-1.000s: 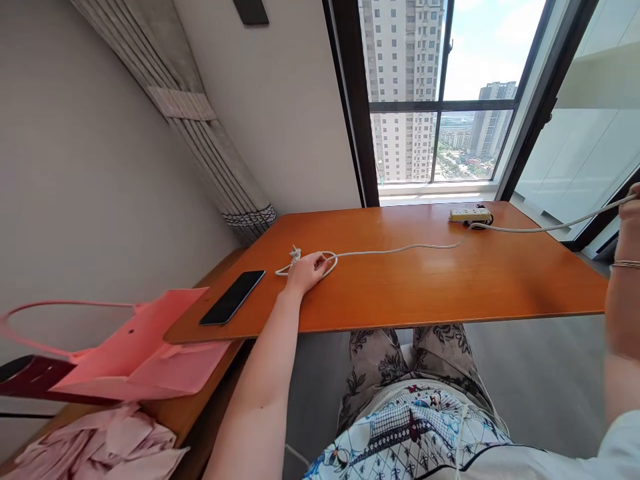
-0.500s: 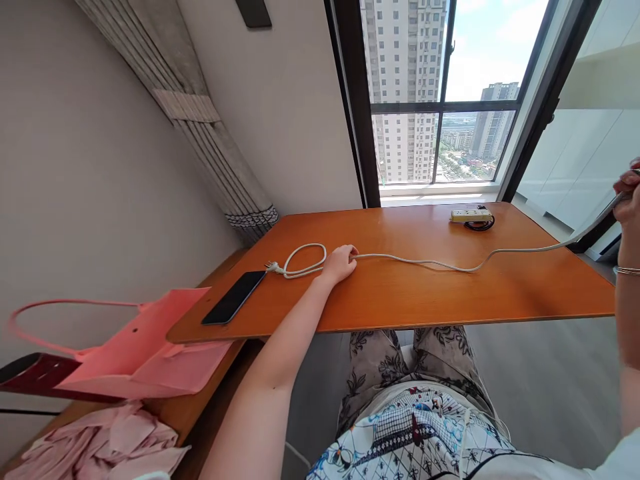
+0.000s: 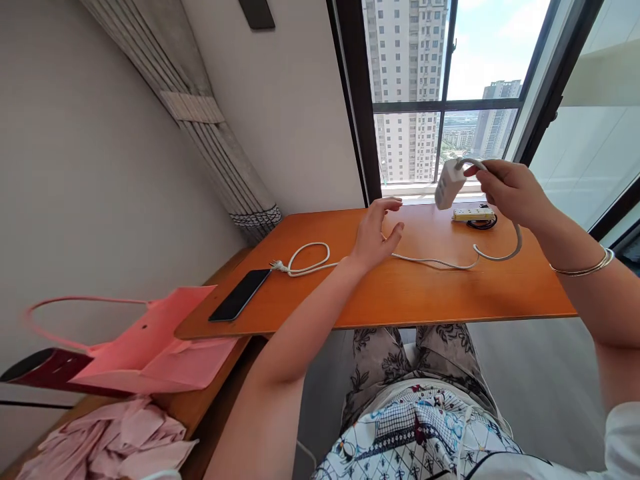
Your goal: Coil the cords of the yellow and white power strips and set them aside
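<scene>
So the white socket block is up in the air over the far side of the desk, and the right hand has its grip pinched on the white cord right by it. Left hand is over the middle, grip spread, blocking the view of part of the cord. The plug lies left, practically up against a black phone. There's also a yellow power strip near the window edge, and a pink bag off the left end.
</scene>
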`<state>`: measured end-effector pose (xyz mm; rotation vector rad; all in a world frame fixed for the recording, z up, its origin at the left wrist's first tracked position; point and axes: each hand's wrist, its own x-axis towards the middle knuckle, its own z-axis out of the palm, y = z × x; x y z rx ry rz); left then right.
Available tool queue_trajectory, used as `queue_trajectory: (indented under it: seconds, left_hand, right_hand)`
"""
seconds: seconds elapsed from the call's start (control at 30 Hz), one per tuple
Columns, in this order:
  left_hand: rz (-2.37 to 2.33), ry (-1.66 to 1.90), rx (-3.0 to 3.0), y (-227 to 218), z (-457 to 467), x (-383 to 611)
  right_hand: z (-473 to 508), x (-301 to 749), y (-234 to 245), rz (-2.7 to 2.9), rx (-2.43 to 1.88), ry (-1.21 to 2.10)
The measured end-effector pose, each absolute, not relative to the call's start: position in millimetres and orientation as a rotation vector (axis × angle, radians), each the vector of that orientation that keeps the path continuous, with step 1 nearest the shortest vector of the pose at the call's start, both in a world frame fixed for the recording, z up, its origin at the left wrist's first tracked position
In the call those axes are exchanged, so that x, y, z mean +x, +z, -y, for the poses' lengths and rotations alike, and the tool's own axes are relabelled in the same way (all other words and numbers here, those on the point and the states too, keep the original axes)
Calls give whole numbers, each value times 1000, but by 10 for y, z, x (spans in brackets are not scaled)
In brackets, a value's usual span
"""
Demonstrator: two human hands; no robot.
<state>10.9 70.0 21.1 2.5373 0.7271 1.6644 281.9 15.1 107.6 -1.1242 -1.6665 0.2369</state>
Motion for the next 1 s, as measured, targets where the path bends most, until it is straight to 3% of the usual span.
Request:
queue_trajectory:
  seconds: [0.17,0.33,0.43,0.6,0.73,0.83,1.0]
  left_hand:
    - [-597,1583,2449,439,-507,193]
    - [-436,874,1989,404,-504,277]
    - [-438,664,1751,352,-482,278]
    - [-349,780,1561,354,-435,150]
    - [-382,1198,1427,388,-461,3]
    - [-459,1221,1416,370,-480,-67]
    - [-449,938,1457,250,-420,-43]
  right_hand:
    - [-151,2538,1034,2039,-1125,175]
    - [-118,2337,937,2207,-968,210]
    - [-131,2364,850,2175,-1008,267]
    - [-204,2612,550,2217,-1215,409]
    - [-236,2876,241,2151,-1211,820]
    - [-224,3081,179,1918,-1121,1029]
    - [-230,3333,466,1434,-1060,622]
